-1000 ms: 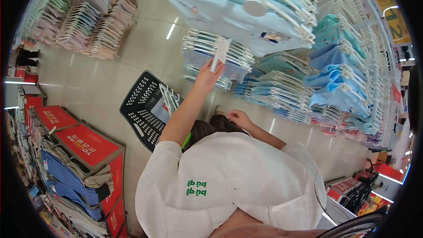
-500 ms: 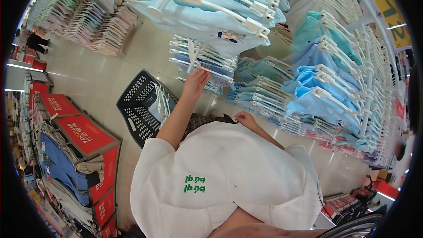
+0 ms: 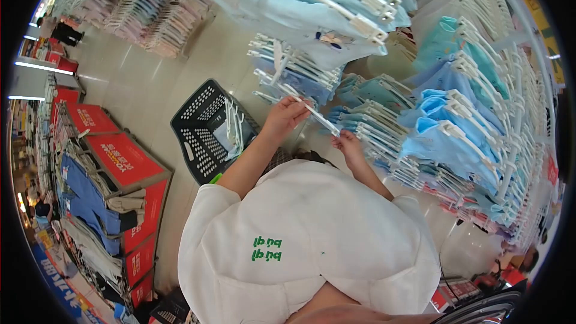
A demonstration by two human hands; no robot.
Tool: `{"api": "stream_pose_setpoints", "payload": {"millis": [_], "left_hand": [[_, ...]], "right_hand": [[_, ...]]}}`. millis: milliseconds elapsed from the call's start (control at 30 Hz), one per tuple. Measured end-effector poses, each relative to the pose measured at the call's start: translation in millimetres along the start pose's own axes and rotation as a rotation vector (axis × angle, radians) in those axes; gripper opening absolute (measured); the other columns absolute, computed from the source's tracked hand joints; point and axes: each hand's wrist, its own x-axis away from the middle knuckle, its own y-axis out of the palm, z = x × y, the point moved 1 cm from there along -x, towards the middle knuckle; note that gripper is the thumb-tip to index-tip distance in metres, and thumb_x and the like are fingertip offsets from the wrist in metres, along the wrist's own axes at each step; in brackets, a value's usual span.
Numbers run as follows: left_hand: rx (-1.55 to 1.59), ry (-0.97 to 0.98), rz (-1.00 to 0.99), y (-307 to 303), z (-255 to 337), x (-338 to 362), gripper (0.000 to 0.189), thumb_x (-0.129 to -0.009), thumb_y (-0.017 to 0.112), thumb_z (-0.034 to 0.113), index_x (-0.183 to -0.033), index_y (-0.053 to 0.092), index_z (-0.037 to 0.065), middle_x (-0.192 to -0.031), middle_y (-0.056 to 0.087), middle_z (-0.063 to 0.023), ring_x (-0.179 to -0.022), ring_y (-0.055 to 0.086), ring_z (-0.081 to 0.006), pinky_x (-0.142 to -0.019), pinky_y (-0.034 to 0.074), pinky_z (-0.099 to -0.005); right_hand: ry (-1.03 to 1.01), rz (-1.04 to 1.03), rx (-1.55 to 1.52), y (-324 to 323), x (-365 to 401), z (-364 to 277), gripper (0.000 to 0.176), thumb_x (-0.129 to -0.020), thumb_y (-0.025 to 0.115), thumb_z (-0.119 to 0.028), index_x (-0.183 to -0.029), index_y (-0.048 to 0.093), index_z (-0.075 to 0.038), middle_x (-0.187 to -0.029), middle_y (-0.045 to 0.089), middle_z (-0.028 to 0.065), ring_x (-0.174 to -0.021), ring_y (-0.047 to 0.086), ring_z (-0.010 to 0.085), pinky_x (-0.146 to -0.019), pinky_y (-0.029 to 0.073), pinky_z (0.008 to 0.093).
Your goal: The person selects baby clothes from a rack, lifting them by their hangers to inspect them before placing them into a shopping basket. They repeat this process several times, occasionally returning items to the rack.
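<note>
A white hanger (image 3: 319, 119) is held between my two hands in front of my chest. My left hand (image 3: 288, 116) is closed on its middle part, near the rack of hanging garments. The fingers of my right hand (image 3: 347, 142) pinch its lower right end. Whether a garment hangs from it is hard to tell. Just beyond it, blue garments (image 3: 303, 84) hang on white clip hangers at the low rack. Light blue garments (image 3: 300, 18) hang above them, closer to the camera.
A dark perforated basket (image 3: 198, 135) with hangers and a pale garment inside is on the left. Blue garments (image 3: 447, 147) hang in rows on the right. Red display bins (image 3: 123, 159) with clothes line the far left. A person (image 3: 67, 34) is in the distance.
My left hand has drawn the white hanger away from the low rack toward my body. My right hand has risen and taken hold of its end. The view has shifted slightly.
</note>
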Motion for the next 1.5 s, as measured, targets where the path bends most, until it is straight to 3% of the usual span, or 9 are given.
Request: {"api": "stream_pose_setpoints", "payload": {"millis": [67, 333, 500, 733, 800, 933, 1200, 1300, 1500], "left_hand": [[-0.006, 0.007, -0.001, 2.0, 1.3, 11.7, 0.015, -0.084, 0.056, 0.006, -0.099, 0.054, 0.004, -0.096, 0.059, -0.0082, -0.092, 0.058, -0.0166, -0.082, 0.049, -0.028], [-0.078, -0.097, 0.132, -44.8, 22.4, 78.0, 0.022, -0.083, 0.057, 0.008, -0.104, 0.051, 0.004, -0.093, 0.058, -0.0075, -0.09, 0.059, -0.0186, -0.082, 0.048, -0.0304], [0.065, 0.125, 0.32, -111.1, 56.1, 115.3, 0.032, -0.085, 0.054, 0.008, -0.115, 0.045, 0.001, -0.088, 0.057, -0.0064, -0.083, 0.059, -0.0207, -0.082, 0.048, -0.0335], [-0.36, 0.227, 0.565, -214.5, 169.9, 182.4, 0.033, -0.085, 0.05, 0.008, -0.116, 0.045, -0.001, -0.083, 0.057, -0.0073, -0.073, 0.061, -0.0184, -0.065, 0.053, -0.0284], [-0.421, 0.184, 0.583, -239.4, 193.2, 188.8, 0.032, -0.085, 0.05, 0.008, -0.115, 0.046, -0.002, -0.083, 0.057, -0.0083, -0.072, 0.062, -0.0181, -0.065, 0.054, -0.0278], [-0.656, -0.018, 0.673, -310.3, 199.5, 161.8, 0.034, -0.083, 0.053, 0.007, -0.114, 0.047, -0.006, -0.083, 0.06, -0.0125, -0.068, 0.062, -0.0179, -0.063, 0.054, -0.0281], [-0.774, 0.017, 0.713, -415.4, 112.1, 24.0, 0.029, -0.071, 0.06, 0.001, -0.098, 0.06, -0.009, -0.07, 0.064, -0.0126, -0.053, 0.061, -0.0148, -0.05, 0.048, -0.0233], [-0.996, 0.013, 0.747, -369.6, 109.8, -0.3, 0.03, -0.069, 0.061, 0.002, -0.098, 0.061, -0.007, -0.069, 0.064, -0.0125, -0.054, 0.062, -0.0141, -0.048, 0.048, -0.0239], [-1.111, 0.147, 0.862, -415.1, 65.0, -46.3, 0.021, -0.073, 0.056, 0.006, -0.088, 0.064, -0.005, -0.064, 0.062, -0.0139, -0.052, 0.063, -0.0189, -0.049, 0.049, -0.0283]], "right_hand": [[0.155, 0.048, -0.182, -0.9, -3.4, 1.2, 0.009, -0.082, 0.051, -0.006, -0.09, 0.055, -0.004, -0.084, 0.059, 0.0063, -0.074, 0.058, 0.0157, -0.067, 0.046, 0.0246], [0.432, -0.049, 0.181, 35.2, -9.9, 38.3, 0.008, -0.08, 0.052, -0.008, -0.085, 0.058, -0.006, -0.078, 0.061, 0.0034, -0.066, 0.057, 0.01, -0.061, 0.046, 0.0213], [0.425, -0.13, 0.282, 95.1, -18.0, 62.4, 0.01, -0.079, 0.053, -0.009, -0.086, 0.059, -0.004, -0.078, 0.061, 0.0045, -0.068, 0.058, 0.011, -0.061, 0.047, 0.0216], [-0.125, -0.482, 0.697, 229.9, -10.1, 75.6, 0.017, -0.08, 0.056, -0.014, -0.09, 0.058, -0.001, -0.08, 0.061, 0.0088, -0.072, 0.059, 0.0184, -0.065, 0.047, 0.0301], [-0.452, -0.624, 0.849, 268.0, -2.6, 72.6, 0.021, -0.083, 0.054, -0.023, -0.087, 0.057, -0.002, -0.078, 0.06, 0.0109, -0.073, 0.059, 0.025, -0.066, 0.046, 0.0323], [-0.083, -0.831, 0.899, 319.2, 5.3, 82.2, 0.032, -0.088, 0.044, -0.033, -0.083, 0.056, -0.004, -0.076, 0.058, 0.0146, -0.075, 0.057, 0.0316, -0.064, 0.044, 0.0378], [-0.222, -0.649, 1.159, 332.5, 8.5, 121.0, 0.029, -0.087, 0.045, -0.032, -0.079, 0.057, -0.007, -0.07, 0.058, 0.0126, -0.069, 0.057, 0.0323, -0.06, 0.045, 0.041], [-0.205, -0.597, 1.173, 335.3, 11.2, 116.2, 0.026, -0.087, 0.047, -0.03, -0.079, 0.058, -0.007, -0.07, 0.059, 0.0123, -0.069, 0.057, 0.0319, -0.06, 0.045, 0.0409], [-0.214, -0.551, 1.127, 341.0, 10.1, 106.1, 0.02, -0.084, 0.051, -0.024, -0.077, 0.057, -0.005, -0.068, 0.058, 0.0128, -0.063, 0.057, 0.0313, -0.056, 0.045, 0.0407]]}}
